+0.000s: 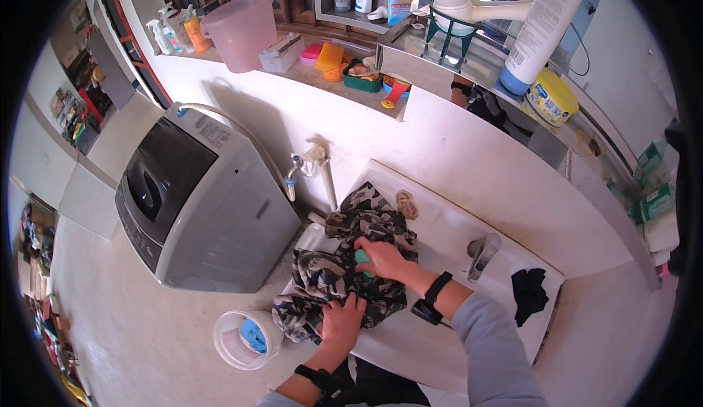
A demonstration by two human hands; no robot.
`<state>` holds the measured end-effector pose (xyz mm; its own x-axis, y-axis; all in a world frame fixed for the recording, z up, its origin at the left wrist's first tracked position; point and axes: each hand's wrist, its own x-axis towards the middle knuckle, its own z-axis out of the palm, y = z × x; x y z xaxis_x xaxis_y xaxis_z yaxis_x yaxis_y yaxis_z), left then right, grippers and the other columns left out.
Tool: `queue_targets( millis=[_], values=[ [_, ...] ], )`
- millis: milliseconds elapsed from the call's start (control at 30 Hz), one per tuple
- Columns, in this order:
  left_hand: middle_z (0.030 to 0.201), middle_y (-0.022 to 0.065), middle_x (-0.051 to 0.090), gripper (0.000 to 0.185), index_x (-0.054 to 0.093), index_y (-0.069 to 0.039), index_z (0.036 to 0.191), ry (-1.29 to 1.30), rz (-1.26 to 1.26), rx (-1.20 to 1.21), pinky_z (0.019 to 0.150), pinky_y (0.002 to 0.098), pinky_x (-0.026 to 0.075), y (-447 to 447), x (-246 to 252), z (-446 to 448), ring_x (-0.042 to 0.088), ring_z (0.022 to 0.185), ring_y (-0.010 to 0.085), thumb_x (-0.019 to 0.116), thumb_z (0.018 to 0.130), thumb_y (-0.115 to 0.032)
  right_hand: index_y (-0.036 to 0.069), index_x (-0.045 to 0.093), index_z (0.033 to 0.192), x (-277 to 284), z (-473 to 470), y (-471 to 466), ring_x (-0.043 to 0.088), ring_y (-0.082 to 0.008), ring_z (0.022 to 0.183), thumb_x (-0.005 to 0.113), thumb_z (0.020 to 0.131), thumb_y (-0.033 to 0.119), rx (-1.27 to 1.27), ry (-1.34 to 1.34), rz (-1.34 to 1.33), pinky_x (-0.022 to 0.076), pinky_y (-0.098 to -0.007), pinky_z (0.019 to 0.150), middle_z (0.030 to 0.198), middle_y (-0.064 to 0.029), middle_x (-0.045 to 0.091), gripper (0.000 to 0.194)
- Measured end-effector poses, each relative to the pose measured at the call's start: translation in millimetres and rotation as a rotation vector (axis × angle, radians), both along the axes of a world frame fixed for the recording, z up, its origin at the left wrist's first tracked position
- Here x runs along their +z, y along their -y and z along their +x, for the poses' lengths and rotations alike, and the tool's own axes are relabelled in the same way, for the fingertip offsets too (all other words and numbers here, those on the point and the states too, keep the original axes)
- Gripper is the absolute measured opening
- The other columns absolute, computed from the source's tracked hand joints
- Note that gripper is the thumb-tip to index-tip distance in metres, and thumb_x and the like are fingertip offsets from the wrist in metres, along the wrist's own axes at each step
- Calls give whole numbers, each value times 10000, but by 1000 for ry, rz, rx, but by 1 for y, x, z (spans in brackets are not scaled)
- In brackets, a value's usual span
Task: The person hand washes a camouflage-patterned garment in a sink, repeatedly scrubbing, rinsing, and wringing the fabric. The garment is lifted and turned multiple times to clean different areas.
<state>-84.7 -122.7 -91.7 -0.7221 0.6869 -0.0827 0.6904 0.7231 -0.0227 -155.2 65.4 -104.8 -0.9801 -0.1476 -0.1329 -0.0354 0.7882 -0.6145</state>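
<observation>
A crumpled camouflage garment (324,270) lies across the left side of a white ceramic sink (439,330) and hangs over its front left edge. My right hand (387,260) grips a green bar of soap (361,257) against the cloth. Lower down, my left hand (343,324) holds the garment near the sink's front edge, fingertips partly lost in the folds. A metal faucet (483,256) stands to the right of my right hand. Black cloth (529,295) lies on the sink's right side, and a small beige cloth (406,204) rests by the back rim.
A grey top-loading washing machine (225,215) stands to the left, by a wall tap (294,171). On the floor below the garment is a white bucket (222,341) with blue material inside. A pink bucket (241,31) and containers line the ledge; a glass shelf (417,44) juts above the sink.
</observation>
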Motion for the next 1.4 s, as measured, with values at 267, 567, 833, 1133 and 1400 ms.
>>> queue_targets(
  millis=[267, 567, 833, 1133, 1400],
  values=[
    [1055, 96, 511, 249, 528, -130, 1019, 53, -2, 0, 659, 416, 478, -2, 8, -4, 584, 781, 324, 568, 773, -136, 82, 501, 1235, -5, 12, 17, 594, -374, 930, 609, 808, 209, 87, -31, 59, 503, -436, 765, 1066, -195, 524, 458],
    [1108, 72, 509, 224, 507, -130, 996, 47, -6, 98, 644, 409, 484, -4, 6, -6, 589, 783, 325, 576, 783, -142, 82, 477, 1266, -9, -23, -15, 596, -368, 951, 672, 755, 101, 483, 49, -75, 490, -438, 812, 1166, -162, 528, 547],
    [1109, 74, 509, 233, 514, -130, 999, 62, 1, 107, 648, 414, 480, -6, 8, -7, 590, 771, 323, 581, 776, -134, 54, 516, 978, 28, -56, -21, 624, -368, 695, 558, 880, 196, -145, -427, 27, 487, -460, 576, 698, -187, 611, 177],
    [1091, 90, 505, 276, 487, -121, 1014, 189, -38, 191, 673, 400, 498, -7, 18, -12, 599, 827, 330, 608, 766, -132, 14, 478, 988, -10, -111, -45, 650, -290, 642, 464, 872, 120, 23, -350, 585, 527, -402, 512, 794, -160, 621, 158],
    [1115, 113, 491, 396, 461, -106, 1057, 299, 13, 202, 668, 385, 520, -6, 22, -23, 602, 831, 334, 657, 713, -104, 94, 535, 1029, -12, -73, -25, 641, -312, 698, 436, 930, 233, 181, -60, 209, 515, -433, 558, 843, -169, 601, 198]
  ],
)
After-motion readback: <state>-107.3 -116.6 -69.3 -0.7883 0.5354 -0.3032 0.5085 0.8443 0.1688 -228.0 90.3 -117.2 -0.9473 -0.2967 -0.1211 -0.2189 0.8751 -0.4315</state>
